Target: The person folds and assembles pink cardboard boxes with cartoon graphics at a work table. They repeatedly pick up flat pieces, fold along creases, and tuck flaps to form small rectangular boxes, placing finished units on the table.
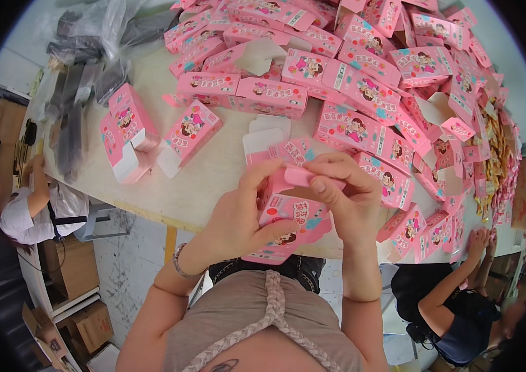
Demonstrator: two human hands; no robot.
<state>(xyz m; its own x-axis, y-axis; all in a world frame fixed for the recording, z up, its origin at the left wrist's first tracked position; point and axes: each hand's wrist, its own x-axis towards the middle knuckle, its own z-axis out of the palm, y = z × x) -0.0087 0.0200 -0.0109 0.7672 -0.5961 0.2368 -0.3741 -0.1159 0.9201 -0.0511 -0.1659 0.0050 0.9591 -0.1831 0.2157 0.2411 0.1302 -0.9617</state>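
Note:
Over the table's near edge I hold a pink cardboard box (284, 208) printed with a cartoon figure. My left hand (238, 214) wraps round its left side, thumb across the front panel. At the top flap, my right hand (349, 198) pinches the pink cardboard between thumb and fingers. The box's end is partly open beneath that flap. Just beyond my hands lies another pink carton with white flaps (269, 133) spread. To the left, a pink box (191, 130) and a pair of boxes with open white ends (128, 133) rest on the table.
A big heap of pink boxes (362, 93) covers the far and right table (170, 198). Dark plastic-wrapped bundles (77, 80) lie far left. Gold packets (492, 161) are piled at the right. One co-worker (27, 208) sits left, another (461, 304) right. Cardboard cartons (89, 325) stand on shelves at lower left.

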